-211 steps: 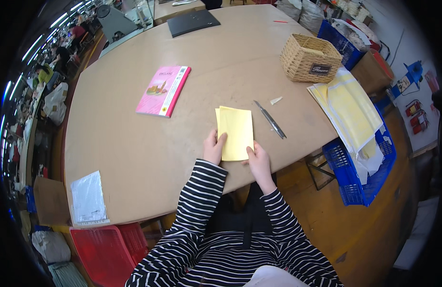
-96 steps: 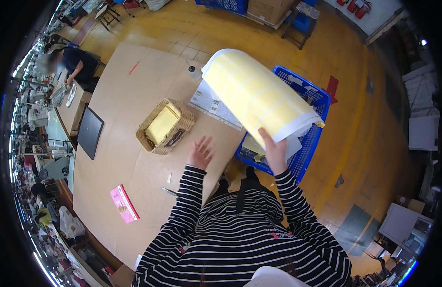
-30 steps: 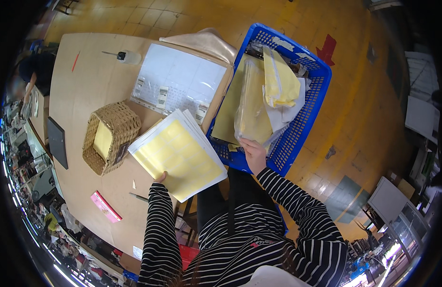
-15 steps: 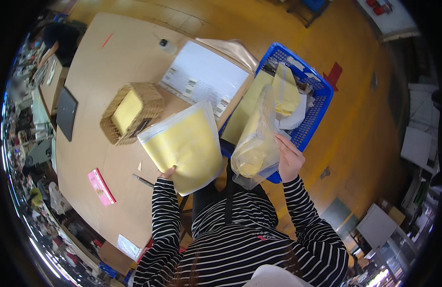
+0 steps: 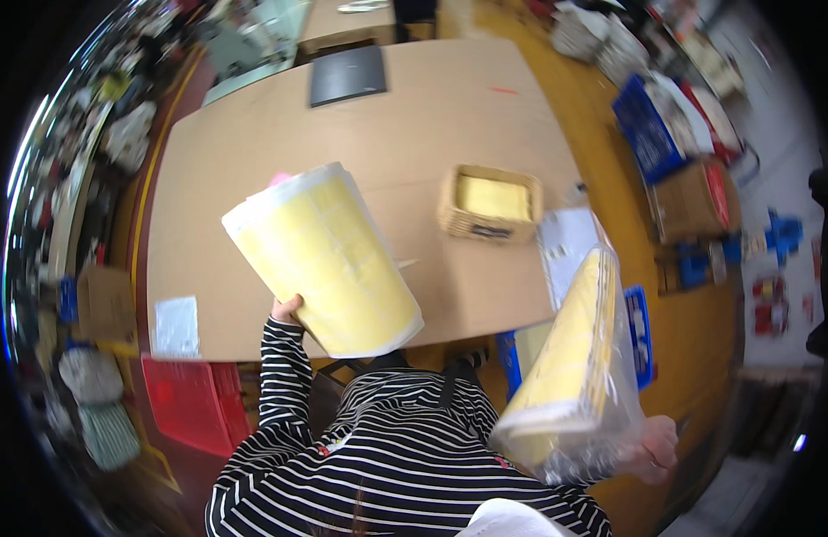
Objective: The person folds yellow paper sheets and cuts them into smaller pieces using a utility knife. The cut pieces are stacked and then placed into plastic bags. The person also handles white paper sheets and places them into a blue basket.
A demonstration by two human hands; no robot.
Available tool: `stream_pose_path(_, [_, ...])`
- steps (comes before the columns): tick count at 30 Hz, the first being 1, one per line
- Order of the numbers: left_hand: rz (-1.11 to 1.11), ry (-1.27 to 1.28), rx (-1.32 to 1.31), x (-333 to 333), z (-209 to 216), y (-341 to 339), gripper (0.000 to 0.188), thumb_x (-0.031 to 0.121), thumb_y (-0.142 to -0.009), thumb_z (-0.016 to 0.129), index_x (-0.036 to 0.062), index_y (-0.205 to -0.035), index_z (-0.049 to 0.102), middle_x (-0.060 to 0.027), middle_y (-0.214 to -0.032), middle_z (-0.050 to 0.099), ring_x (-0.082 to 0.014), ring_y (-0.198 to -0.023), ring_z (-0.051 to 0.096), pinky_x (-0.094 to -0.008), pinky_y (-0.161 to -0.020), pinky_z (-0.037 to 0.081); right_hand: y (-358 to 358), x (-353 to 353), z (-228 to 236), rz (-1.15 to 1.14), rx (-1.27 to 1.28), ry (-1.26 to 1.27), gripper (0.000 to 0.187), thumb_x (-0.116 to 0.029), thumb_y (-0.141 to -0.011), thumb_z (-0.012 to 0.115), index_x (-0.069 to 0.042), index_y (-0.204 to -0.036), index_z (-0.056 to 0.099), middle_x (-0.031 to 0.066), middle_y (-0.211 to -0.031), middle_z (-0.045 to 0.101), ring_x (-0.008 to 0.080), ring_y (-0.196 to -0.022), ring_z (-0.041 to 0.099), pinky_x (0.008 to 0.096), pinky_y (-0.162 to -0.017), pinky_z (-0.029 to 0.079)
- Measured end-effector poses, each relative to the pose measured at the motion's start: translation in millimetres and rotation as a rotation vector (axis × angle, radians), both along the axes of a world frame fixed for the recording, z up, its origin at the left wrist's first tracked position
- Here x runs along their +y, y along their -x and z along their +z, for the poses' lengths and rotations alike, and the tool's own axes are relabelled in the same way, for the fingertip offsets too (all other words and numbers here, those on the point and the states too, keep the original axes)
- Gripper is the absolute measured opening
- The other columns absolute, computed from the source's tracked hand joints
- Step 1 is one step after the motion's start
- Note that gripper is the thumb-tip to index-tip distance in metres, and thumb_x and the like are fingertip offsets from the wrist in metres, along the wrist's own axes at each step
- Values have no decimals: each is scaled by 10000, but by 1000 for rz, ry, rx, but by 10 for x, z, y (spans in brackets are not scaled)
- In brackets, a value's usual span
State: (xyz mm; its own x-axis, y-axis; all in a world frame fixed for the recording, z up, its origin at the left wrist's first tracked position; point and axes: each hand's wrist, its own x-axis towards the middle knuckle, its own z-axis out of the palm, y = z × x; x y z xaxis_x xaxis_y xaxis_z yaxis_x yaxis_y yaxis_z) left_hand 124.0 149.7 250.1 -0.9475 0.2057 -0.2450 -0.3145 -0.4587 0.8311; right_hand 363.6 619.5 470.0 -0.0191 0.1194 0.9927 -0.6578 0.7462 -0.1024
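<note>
My left hand (image 5: 289,310) grips the near left edge of a bundle of yellow sheets (image 5: 332,268) with white borders, curved and tilted above the table. Off to the right, my right hand (image 5: 657,449) is closed at the side of a transparent plastic bag (image 5: 618,385); its fingers are slightly blurred. Inside the bag is a roll of yellow sheets (image 5: 557,371), standing at a slant and narrowing toward its far end. The two bundles are apart, one on each side of my body.
On the brown table (image 5: 253,134) are a wicker basket (image 5: 490,231) holding yellow paper, a black flat panel (image 5: 348,76), white sheets (image 5: 562,242) and a transparent packet (image 5: 176,327). A blue crate (image 5: 640,331) stands right, a red crate (image 5: 195,407) left.
My view has turned left. The bagged roll has come out from over the blue crate to my right side, held by my right hand. My left hand still holds its yellow sheets.
</note>
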Motion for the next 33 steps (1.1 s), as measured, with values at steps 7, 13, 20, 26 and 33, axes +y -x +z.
stream_pose_path(7, [541, 75, 97, -1800, -81, -259, 592, 149, -756, 724, -14, -1262, 463, -135, -1153, 580, -282, -1054, 572, -418, -945, 451, 1680, -1021, 566, 382, -664, -623, 189, -84, -693, 611, 13, -830, 698, 150, -825, 700, 198, -584, 643, 249, -461, 433])
stream_pose_path(13, [908, -6, -44, -2654, -268, -1145, 510, 108, -823, 685, 0, -1267, 458, -136, -1148, 573, -287, -1024, 591, -452, -875, 516, 2940, -2288, 344, 902, -730, -869, 209, -77, -713, 595, -58, -888, 706, 58, -940, 689, 163, -661, 644, 257, -537, 497])
stream_pose_path(20, [1109, -199, -120, -2816, -367, -2064, 498, 211, -863, 657, 57, -1288, 448, -107, -1188, 569, -284, -1078, 570, -462, -897, 502, 2857, -2787, -746, 935, -656, -1241, 249, -89, -710, 588, -106, -932, 698, 0, -919, 676, 134, -656, 597, 256, -560, 483])
stream_pose_path(26, [1047, -321, -196, -2446, -340, -1672, 462, 308, -905, 591, 24, -1255, 489, -130, -1225, 564, -307, -1151, 522, -513, -991, 413, 2452, -2808, -2251, 610, -1367, -1426, 281, -151, -784, 590, -91, -1046, 674, 73, -1209, 589, 240, -949, 603, 352, -803, 490])
stream_pose_path(33, [722, -599, -235, -1120, -340, -401, 451, 240, -890, 608, 38, -1268, 468, -135, -1231, 554, -323, -1160, 506, -538, -1028, 363, 1730, -2737, -2302, 1393, -1799, 395, 851, -347, -848, 644, -57, -1464, 134, 169, -1465, 304, 293, -1314, 354, 442, -1095, 277])
